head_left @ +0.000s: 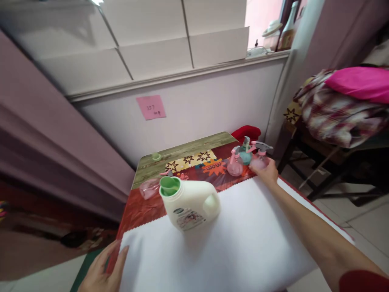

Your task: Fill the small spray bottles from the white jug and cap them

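Note:
At the far right of the table, my right hand (267, 172) has its fingers closed around the body of a small clear spray bottle (260, 160) with a pink and grey trigger head. Beside it stand a pink spray bottle (235, 164) and a teal one (245, 155), both upright. My left hand (105, 267) rests at the near left table edge, thumb and fingers apart, holding nothing. Between the hands, a cream detergent jug (194, 202) with a green open mouth stands on a white sheet (243, 235). Another clear pink spray bottle (149, 188) lies on its side behind the jug.
A green cap (156, 156) sits at the table's back left. The table's patterned cover (139, 211) shows around the sheet. Behind is a white wall with a pink note (151, 107). On the right, a chair holds plaid cloth (325, 109); a curtain (60, 121) hangs left.

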A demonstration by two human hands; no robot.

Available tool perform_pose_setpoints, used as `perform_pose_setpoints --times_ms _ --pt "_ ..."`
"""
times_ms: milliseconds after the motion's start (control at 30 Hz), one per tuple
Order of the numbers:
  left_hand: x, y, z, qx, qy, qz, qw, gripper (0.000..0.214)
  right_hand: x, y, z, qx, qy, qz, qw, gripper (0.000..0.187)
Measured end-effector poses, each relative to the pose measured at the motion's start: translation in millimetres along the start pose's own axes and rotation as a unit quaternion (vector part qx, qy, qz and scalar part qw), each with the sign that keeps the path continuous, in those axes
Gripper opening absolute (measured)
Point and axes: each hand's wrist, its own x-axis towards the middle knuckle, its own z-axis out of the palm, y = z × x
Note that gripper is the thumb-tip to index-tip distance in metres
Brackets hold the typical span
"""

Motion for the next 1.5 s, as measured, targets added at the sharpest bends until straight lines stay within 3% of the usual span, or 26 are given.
perform_pose_setpoints --times_ms 133,200,300,367,433,533,600,700,767,867,967,1100,1167,1233,1300,1367,1400,1433,1500 --pt "-10 58 -28.5 -0.036 0.122 0.019 0.992 0.036 -27 -20 -41 0.035 0.035 -0.032 0.998 0.097" --pt "-16 86 -38.7 -0.069 0.171 0.039 0.982 0.034 -50 -35 -70 0.074 0.041 -0.09 0.992 0.099" --pt "-24 127 -49.0 -0.202 0.132 0.058 0.969 0.03 -93 -61 -111 0.142 -0.018 -0.171 0.975 0.106" --pt "-26 156 -50.3 -0.326 0.073 0.056 0.941 0.029 -124 -79 -130 0.198 -0.125 -0.186 0.954 0.097" --pt "-26 184 -45.3 -0.416 -0.024 0.064 0.907 0.028 -155 -96 -138 0.296 -0.288 -0.163 0.896 0.09" --pt "-24 221 -29.4 -0.541 -0.197 0.078 0.814 0.038 -201 -117 -137 0.384 -0.498 -0.078 0.773 0.089" --pt "-24 237 -18.9 -0.605 -0.282 0.073 0.741 0.048 -226 -124 -130 0.41 -0.573 -0.033 0.709 0.089" --pt "-23 250 -12.5 -0.666 -0.353 0.028 0.657 0.054 -251 -124 -115 0.431 -0.655 0.029 0.621 0.088" --pt "-23 252 -14.5 -0.68 -0.375 0.015 0.63 0.051 -259 -118 -104 0.43 -0.708 0.074 0.555 0.091" --pt "-23 250 -20.1 -0.677 -0.398 0.009 0.619 0.043 -264 -109 -89 0.438 -0.754 0.119 0.474 0.095" --pt "-24 248 -21.0 -0.675 -0.404 -0.011 0.617 0.044 -268 -106 -82 0.45 -0.767 0.122 0.441 0.094" --pt "-28 246 -18.2 -0.689 -0.372 -0.028 0.621 0.037 -278 -114 -89 0.445 -0.761 0.096 0.462 0.094" --pt "-31 247 -19.5 -0.694 -0.341 -0.032 0.633 0.034 -285 -121 -96 0.453 -0.73 0.064 0.508 0.093" --pt "-34 250 -22.4 -0.686 -0.308 -0.03 0.658 0.033 -291 -126 -101 0.46 -0.664 -0.002 0.59 0.096" --pt "-37 254 -25.0 -0.678 -0.267 -0.037 0.684 0.034 -296 -129 -102 0.424 -0.564 -0.094 0.702 0.1" --pt "-41 260 -25.0 -0.68 -0.201 -0.059 0.703 0.035 -299 -128 -100 0.341 -0.43 -0.202 0.811 0.098" --pt "-43 263 -23.7 -0.683 -0.156 -0.071 0.71 0.035 -301 -127 -98 0.296 -0.349 -0.259 0.851 0.096" --pt "-45 265 -21.8 -0.685 -0.11 -0.081 0.715 0.035 -301 -125 -96 0.256 -0.269 -0.314 0.874 0.093" --pt "-47 270 -17.3 -0.679 -0.026 -0.087 0.728 0.035 -303 -122 -93 0.207 -0.145 -0.404 0.879 0.088"
